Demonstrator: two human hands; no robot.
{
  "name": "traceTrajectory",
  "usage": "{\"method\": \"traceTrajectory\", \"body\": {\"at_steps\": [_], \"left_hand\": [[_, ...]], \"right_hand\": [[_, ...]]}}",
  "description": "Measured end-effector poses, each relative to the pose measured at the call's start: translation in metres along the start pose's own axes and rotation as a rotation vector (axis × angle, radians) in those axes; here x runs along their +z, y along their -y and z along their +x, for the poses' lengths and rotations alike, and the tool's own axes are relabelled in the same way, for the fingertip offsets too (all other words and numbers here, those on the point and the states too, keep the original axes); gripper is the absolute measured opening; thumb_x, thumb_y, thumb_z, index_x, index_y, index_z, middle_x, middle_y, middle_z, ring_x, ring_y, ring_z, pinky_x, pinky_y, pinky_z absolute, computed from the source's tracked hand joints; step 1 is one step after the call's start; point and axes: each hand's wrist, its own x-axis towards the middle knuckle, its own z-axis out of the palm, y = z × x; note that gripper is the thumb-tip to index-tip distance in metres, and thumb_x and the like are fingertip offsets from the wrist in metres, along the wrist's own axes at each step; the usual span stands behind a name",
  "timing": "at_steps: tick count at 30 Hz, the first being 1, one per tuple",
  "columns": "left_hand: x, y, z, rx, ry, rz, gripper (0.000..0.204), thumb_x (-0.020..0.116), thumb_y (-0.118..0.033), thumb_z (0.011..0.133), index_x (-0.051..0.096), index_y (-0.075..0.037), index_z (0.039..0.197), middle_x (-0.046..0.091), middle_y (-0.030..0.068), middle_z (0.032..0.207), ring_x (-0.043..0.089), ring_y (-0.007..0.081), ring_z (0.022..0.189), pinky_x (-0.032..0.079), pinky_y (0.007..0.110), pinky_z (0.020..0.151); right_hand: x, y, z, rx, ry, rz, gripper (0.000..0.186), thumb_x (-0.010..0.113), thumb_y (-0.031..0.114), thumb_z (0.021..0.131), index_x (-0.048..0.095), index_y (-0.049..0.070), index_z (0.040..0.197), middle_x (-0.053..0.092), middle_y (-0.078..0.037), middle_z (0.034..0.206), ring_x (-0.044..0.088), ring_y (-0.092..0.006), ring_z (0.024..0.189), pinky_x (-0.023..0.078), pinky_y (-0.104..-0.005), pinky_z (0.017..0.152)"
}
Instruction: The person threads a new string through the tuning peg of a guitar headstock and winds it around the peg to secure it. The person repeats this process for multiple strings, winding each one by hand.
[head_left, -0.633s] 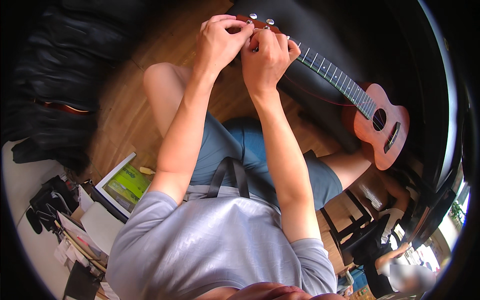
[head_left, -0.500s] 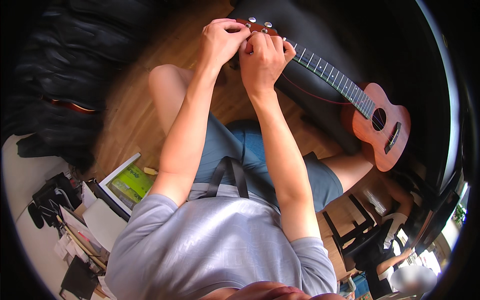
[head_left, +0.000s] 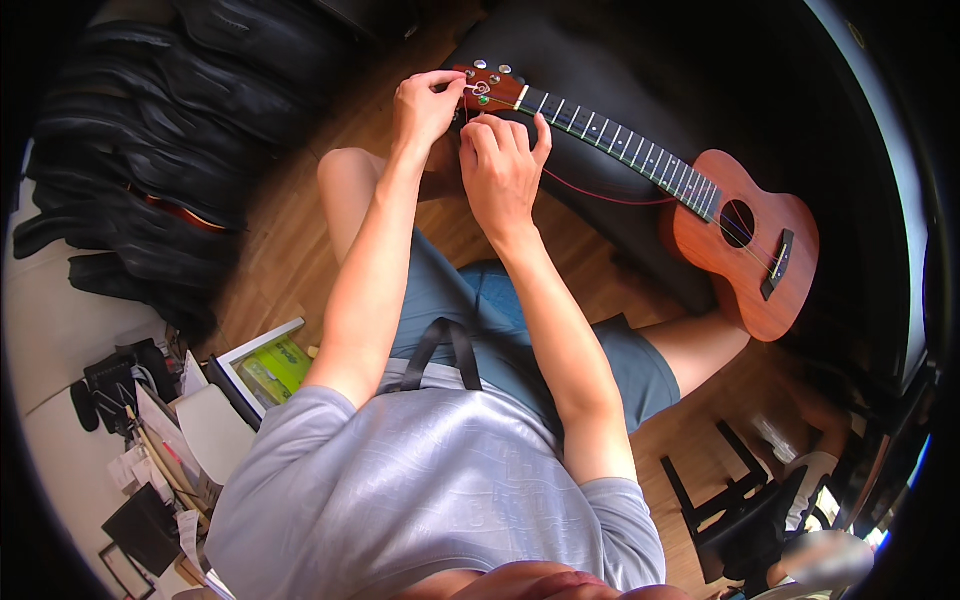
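Observation:
A reddish-brown ukulele (head_left: 775, 290) rests diagonally, its headstock (head_left: 507, 92) and neck over a black padded seat. At the headstock's left end, my left hand (head_left: 425, 110) pinches by a silver tuning post, its held item too small to make out. Just below, my right hand (head_left: 500, 180) has curled fingers and a raised little finger; what its thumb and index finger grip is hidden. A loose red string (head_left: 610, 199) runs from behind that hand toward the ukulele's body.
Black padded cases (head_left: 120, 100) line the left, above a white open drawer (head_left: 240, 360) with green packs and cluttered papers (head_left: 160, 460). The black seat (head_left: 580, 50) lies ahead. At lower right, another person's arm (head_left: 830, 430) shows beside a black chair (head_left: 720, 540).
Both my hands and the headstock sit lower in view. My right hand has drawn down off the headstock, uncovering its tuners, and its little finger has lifted. The view has shifted slightly.

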Motion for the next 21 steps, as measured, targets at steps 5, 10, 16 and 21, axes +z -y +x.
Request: {"method": "traceTrajectory", "body": {"at_steps": [5,10,16,21], "left_hand": [[0.000,-0.007,-0.002,-0.085,0.017,-0.038,0.027,0.075,-0.027,0.089,0.081,-0.008,0.107,0.079,0.0147,0.095,0.076,0.0218,0.088,0.057,0.032,0.082],[0.000,-0.002,-0.001,-0.081,0.031,-0.059,0.028,0.075,-0.026,0.089,0.080,-0.009,0.110,0.079,0.0139,0.097,0.076,0.0213,0.089,0.057,0.032,0.082],[-0.007,-0.006,-0.001,0.230,0.013,0.192,0.025,0.074,-0.023,0.087,0.080,-0.007,0.106,0.076,0.0134,0.102,0.074,0.0281,0.091,0.057,0.037,0.087],[-0.017,-0.007,0.007,0.360,0.084,0.323,0.025,0.073,-0.022,0.087,0.080,-0.007,0.106,0.075,0.0150,0.106,0.073,0.0313,0.095,0.056,0.037,0.091]], "right_hand": [[-0.017,-0.009,-0.010,0.021,0.040,0.043,0.013,0.072,0.007,0.086,0.066,0.013,0.095,0.067,0.003,0.101,0.063,-0.0182,0.098,0.032,-0.0537,0.114],[-0.027,-0.013,-0.024,0.057,0.069,0.117,0.014,0.070,0.004,0.087,0.067,0.012,0.097,0.068,0.001,0.102,0.063,-0.0200,0.099,0.034,-0.0524,0.112],[-0.022,-0.012,-0.033,0.039,0.044,0.181,0.013,0.067,0.002,0.086,0.066,0.010,0.097,0.065,-0.001,0.099,0.063,-0.0208,0.096,0.039,-0.0522,0.106],[-0.024,-0.009,-0.030,0.059,0.016,0.274,0.016,0.067,-0.001,0.085,0.066,0.009,0.097,0.065,-0.003,0.099,0.061,-0.0227,0.094,0.044,-0.0419,0.092]]}}
